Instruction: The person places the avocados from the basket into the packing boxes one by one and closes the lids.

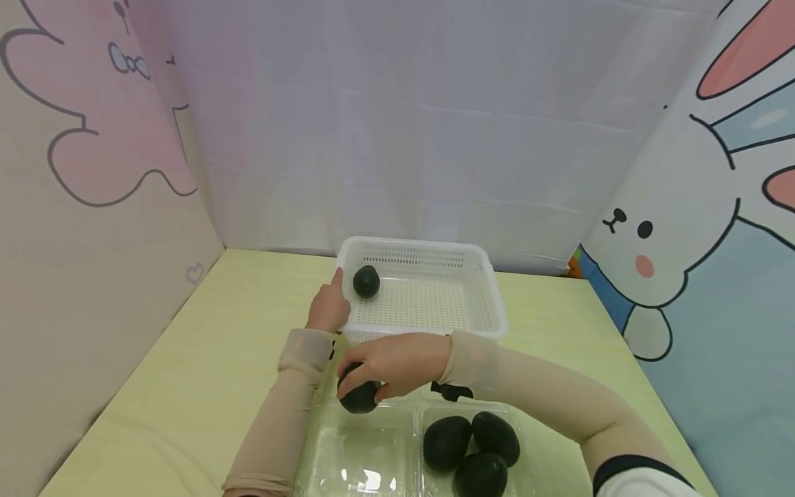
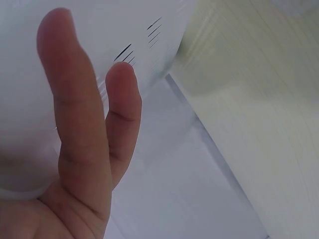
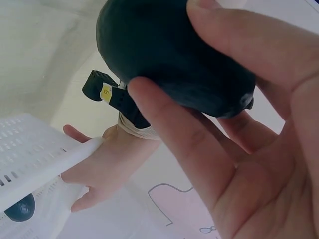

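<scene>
My right hand [image 1: 400, 362] grips a dark avocado [image 3: 164, 59] between thumb and fingers, above the back left part of a clear divided plastic tray [image 1: 360, 442]. In the head view that avocado is partly covered by the fingers. My left hand [image 1: 328, 308] holds the left rim of a white perforated basket [image 1: 491, 297]; its fingers [image 2: 79, 124] lie along the outer wall, and the thumb is hidden in the left wrist view. Another avocado [image 1: 366, 281] lies inside the basket at the left. Three avocados [image 1: 447, 443] sit together in the tray's front right compartment.
A pale yellow table [image 1: 186, 386] carries the basket at the back and the tray in front of it. A white cloth wall [image 1: 435, 138] stands right behind the basket. Printed panels with cartoon figures [image 1: 671, 228] close off both sides.
</scene>
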